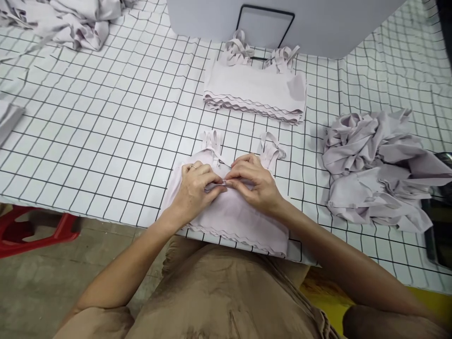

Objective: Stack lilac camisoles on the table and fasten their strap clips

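A pale pink strappy top [243, 221] lies flat at the table's front edge, its scalloped hem toward me and its straps pointing away. My left hand [199, 188], with a ring on one finger, pinches the top's upper edge near the middle. Right beside it, my right hand [252, 181] pinches the same edge, so the fingertips of both hands nearly meet. Something small and pale shows between the fingertips, too small to name. One thin strap runs from the left strap bunch [212, 141] toward my right fingers.
Beyond lies a neat stack of similar tops [254, 87], before a large grey panel [282, 23]. A crumpled garment heap [377, 165] sits on the right, another heap [77, 23] at the far left. A red plastic stool [60, 228] stands below the checked table [106, 117].
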Demonstrator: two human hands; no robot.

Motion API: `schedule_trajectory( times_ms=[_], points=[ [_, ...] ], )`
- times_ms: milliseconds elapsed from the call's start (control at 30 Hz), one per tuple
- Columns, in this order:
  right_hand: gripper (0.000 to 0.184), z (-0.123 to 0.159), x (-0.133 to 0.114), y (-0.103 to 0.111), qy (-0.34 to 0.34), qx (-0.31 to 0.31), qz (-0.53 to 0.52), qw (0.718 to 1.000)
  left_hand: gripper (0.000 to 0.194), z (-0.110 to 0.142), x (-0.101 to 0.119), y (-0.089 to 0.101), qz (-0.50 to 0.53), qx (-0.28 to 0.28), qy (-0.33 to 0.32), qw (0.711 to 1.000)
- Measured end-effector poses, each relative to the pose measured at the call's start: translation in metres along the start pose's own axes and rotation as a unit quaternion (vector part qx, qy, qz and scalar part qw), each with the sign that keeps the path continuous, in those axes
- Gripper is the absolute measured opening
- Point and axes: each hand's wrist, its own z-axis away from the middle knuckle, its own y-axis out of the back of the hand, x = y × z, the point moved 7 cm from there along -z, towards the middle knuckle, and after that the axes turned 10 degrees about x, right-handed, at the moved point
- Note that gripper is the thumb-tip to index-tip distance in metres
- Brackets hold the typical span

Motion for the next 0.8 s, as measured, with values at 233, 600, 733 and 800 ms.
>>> schedule_trajectory(
  times_ms=[233,600,733,800],
  points=[
    [0.013,-0.0001,0.0023,-0.0047,0.006,-0.022,0.017,1.0,0.011,-0.001,-0.0005,0.0009,0.001,0.005,0.002,1.0],
    [0.011,0.0013,0.0042,-0.0021,-0.019,0.008,-0.021,1.0,0.012,-0.0015,0.0016,0.002,0.014,0.008,0.0,1.0],
    [0.01,0.0017,0.0045,-0.0031,-0.013,0.011,-0.022,1.0,0.013,-0.0013,0.0017,0.0018,0.01,0.011,-0.005,1.0],
    [0.01,0.0015,0.0044,-0.0036,-0.014,0.008,-0.021,1.0,0.013,-0.001,0.0015,0.0016,0.01,0.013,-0.005,1.0]
  ],
)
